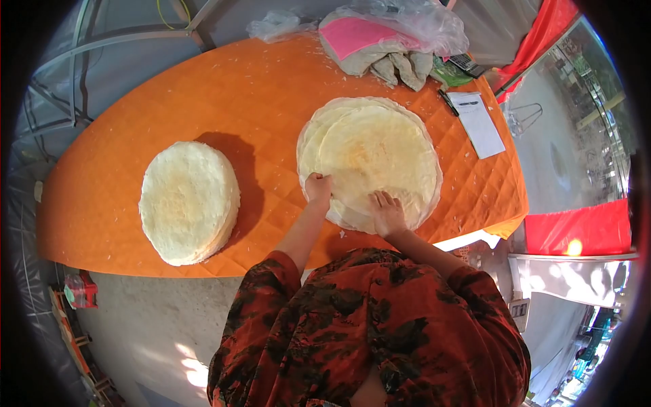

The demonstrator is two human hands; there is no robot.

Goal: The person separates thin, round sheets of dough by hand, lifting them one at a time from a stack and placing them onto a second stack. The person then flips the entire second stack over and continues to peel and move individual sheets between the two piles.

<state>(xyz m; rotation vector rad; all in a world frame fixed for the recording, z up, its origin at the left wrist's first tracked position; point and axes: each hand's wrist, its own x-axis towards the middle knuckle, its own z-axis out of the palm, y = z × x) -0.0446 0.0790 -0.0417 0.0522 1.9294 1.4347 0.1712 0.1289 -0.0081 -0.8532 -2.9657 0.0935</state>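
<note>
Thin round flatbreads (pixel 369 149) lie spread in a loose, overlapping pile on the orange tablecloth in front of me. My left hand (pixel 319 188) is closed at the left edge of this pile, its fingers pinching the rim of a flatbread. Flat on the lower part of the same pile rests my right hand (pixel 388 211), fingers stretched out and nothing held. Further left stands a tall, neat stack of flatbreads (pixel 186 203), apart from both hands.
The orange tablecloth (pixel 271 81) is dotted with pale crumbs. At the far side sit a pink and grey cloth bundle (pixel 356 41) and clear plastic bags (pixel 434 27). A notepad (pixel 480 125) with a pen lies at the right, near the table's edge.
</note>
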